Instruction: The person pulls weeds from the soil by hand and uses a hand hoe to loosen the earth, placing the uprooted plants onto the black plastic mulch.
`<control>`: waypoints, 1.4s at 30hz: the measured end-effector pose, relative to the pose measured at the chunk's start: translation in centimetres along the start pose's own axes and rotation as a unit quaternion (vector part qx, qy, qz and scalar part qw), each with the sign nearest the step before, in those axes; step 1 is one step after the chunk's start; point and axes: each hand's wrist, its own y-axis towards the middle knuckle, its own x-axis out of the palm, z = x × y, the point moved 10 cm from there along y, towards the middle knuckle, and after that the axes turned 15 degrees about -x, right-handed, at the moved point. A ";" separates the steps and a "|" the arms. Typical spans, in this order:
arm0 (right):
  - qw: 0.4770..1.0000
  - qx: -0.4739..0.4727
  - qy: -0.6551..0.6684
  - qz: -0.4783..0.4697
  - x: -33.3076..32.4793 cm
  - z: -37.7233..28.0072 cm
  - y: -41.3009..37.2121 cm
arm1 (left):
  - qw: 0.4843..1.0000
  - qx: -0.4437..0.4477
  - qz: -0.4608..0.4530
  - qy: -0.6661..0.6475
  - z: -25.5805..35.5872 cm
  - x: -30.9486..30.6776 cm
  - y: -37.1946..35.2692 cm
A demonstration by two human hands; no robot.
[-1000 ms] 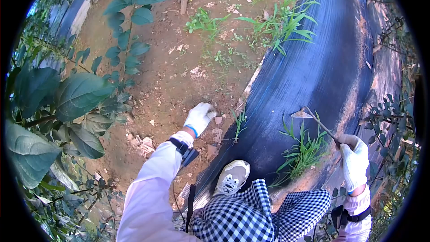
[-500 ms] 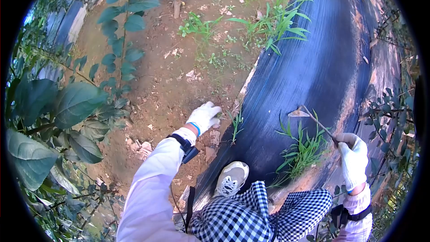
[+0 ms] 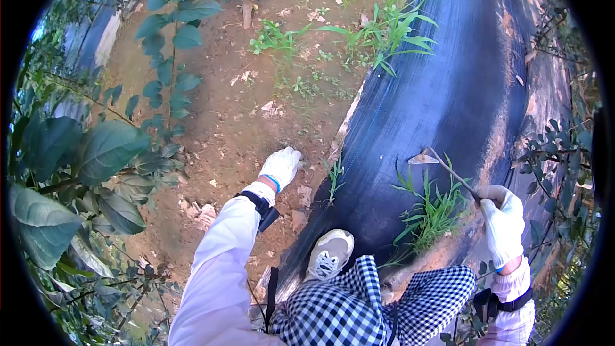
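Note:
My right hand [image 3: 501, 224], in a white glove, is wrapped round the handle of a small hand hoe [image 3: 456, 178]. Its triangular blade hangs over the black ground sheet, just above a clump of grass [image 3: 432, 219]. My left hand [image 3: 280, 166], gloved too, is low over the bare soil [image 3: 237, 125] left of the sheet. Its fingers are curled downward and pressed together; whatever they hold is hidden beneath the glove. A small grass tuft [image 3: 334, 178] stands at the sheet's edge, to the right of my left hand.
The black ground sheet [image 3: 416, 109] runs away from me on the right. Taller grass [image 3: 397, 22] and low weeds [image 3: 275, 38] grow farther off. Leafy branches [image 3: 109, 154] crowd the left side, and more foliage [image 3: 554, 160] the right. My shoe [image 3: 331, 253] rests on the sheet.
My left hand has shifted slightly left, and its fingers have curled more tightly toward the soil. The right hand and hoe have barely moved; the view has shifted a little.

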 end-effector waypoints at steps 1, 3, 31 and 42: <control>1.000 -0.001 -0.005 0.000 0.0 -0.1 0.1 | 1.000 -0.003 -0.011 0.020 0.2 0.1 0.3; 1.000 -0.005 -0.006 0.004 0.0 -0.1 0.3 | 0.989 -0.064 0.001 -0.136 -0.8 -1.3 0.4; 0.992 0.099 0.064 0.035 -0.8 0.2 0.8 | 0.938 -0.131 0.295 -0.125 -5.8 -12.4 9.9; 0.990 0.127 0.046 0.043 -1.0 0.4 1.0 | 0.932 -0.115 0.288 -0.188 -6.4 -14.7 14.6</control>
